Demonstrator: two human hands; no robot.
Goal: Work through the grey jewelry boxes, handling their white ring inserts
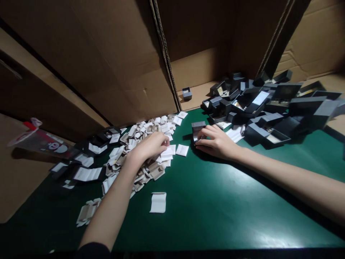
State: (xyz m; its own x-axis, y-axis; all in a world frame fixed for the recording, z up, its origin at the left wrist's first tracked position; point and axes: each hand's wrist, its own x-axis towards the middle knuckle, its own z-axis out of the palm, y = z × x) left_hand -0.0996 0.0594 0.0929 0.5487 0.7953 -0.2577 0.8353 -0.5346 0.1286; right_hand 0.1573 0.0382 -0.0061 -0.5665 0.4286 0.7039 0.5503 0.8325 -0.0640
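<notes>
My left hand (152, 144) is over a heap of white folded inserts (141, 131). Its fingers are curled together, with the tips at a white insert (167, 154) on the heap's right side; exactly where they grip is partly hidden. To the right, my right hand (217, 142) has its fingers closed around the near side of a small dark grey box (198, 126), which stands on the green table. Part of the box is behind the fingers. A flat white insert (182, 150) lies between the hands, and another white insert (158, 202) lies nearer the front.
Several dark open boxes (277, 104) are piled at the right. One small box (187, 93) sits apart on cardboard at the back. More dark boxes with white inserts (87, 173) and a clear printed bag (54, 144) are at left. Cardboard walls (121, 64) enclose the green table (215, 208).
</notes>
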